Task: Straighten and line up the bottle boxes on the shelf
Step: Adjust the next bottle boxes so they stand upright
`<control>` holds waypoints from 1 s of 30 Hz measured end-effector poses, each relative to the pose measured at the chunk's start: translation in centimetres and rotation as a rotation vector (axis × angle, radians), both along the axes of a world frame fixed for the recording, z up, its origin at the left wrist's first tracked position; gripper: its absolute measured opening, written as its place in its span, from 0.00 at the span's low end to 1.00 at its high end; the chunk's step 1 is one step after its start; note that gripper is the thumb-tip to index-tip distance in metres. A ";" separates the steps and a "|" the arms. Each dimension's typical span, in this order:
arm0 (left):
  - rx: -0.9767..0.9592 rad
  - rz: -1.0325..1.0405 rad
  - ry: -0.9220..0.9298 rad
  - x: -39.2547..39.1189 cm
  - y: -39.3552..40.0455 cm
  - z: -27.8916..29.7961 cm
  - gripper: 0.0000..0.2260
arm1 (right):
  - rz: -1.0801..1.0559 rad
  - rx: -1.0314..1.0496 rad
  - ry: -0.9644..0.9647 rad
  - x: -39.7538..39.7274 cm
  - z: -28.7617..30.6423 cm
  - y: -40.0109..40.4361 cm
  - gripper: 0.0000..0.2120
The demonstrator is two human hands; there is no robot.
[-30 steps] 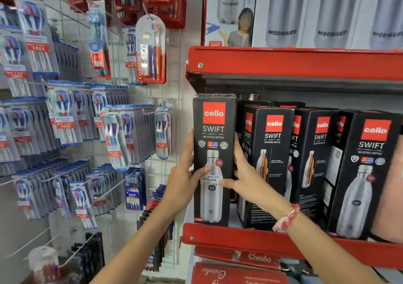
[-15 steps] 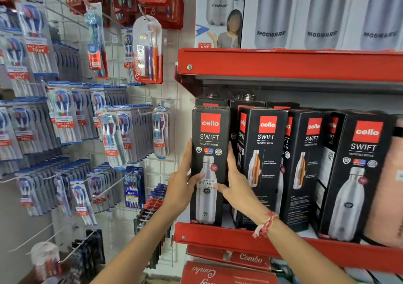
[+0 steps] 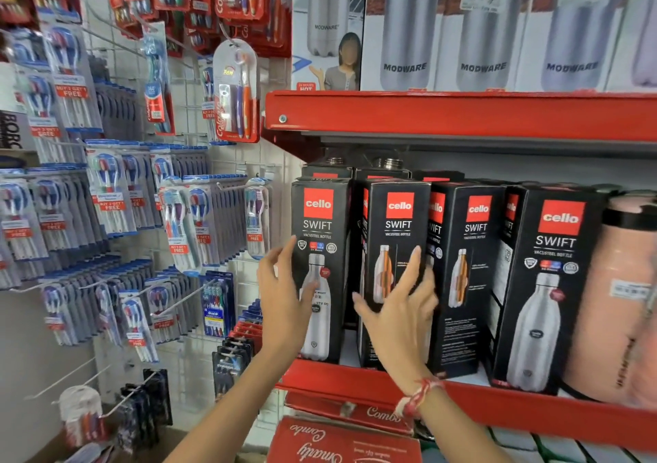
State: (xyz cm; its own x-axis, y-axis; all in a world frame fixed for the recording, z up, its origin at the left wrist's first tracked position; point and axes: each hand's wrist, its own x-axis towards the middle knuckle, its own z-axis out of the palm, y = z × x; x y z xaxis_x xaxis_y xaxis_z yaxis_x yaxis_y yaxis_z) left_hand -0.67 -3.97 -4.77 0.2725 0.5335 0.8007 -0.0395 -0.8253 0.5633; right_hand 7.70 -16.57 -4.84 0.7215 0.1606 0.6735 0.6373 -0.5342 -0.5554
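Observation:
Several black Cello Swift bottle boxes stand in a row on the red shelf [image 3: 533,413]. The leftmost box [image 3: 320,213] stands upright at the shelf's left end, facing front. My left hand [image 3: 281,302] is at its left edge, fingers apart, thumb across the front. My right hand [image 3: 401,306] is spread open in front of the second box [image 3: 398,220], which is turned slightly so its left side shows. A third box [image 3: 476,220] and a fourth box [image 3: 558,231] stand further right, also angled. More boxes stand behind the front row.
A pink bottle [image 3: 611,302] stands at the right end of the shelf. The red upper shelf [image 3: 462,114] carries Modware boxes [image 3: 480,36]. Toothbrush packs [image 3: 113,206] hang on a wire grid to the left. Red Combo boxes [image 3: 337,441] lie below.
The leftmost box went down and now stands on the shelf. My right hand has let go of it and moved right, in front of the second box. My left hand has loosened.

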 end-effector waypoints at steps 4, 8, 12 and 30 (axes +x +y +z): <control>0.002 -0.088 0.019 -0.3 -1.7 1.0 0.25 | 0.021 -0.009 0.079 -0.3 -0.4 0.6 0.52; -0.101 -0.249 -0.015 -1.1 -2.8 2.2 0.20 | 0.235 0.115 -0.025 0.2 0.3 -1.2 0.50; -0.207 -0.449 0.159 -1.5 -3.9 4.1 0.31 | 0.571 0.201 -0.099 0.9 1.9 -4.6 0.50; -0.190 -0.302 0.126 5.5 -6.3 0.6 0.40 | 0.653 -0.194 0.143 6.2 3.5 -4.8 0.48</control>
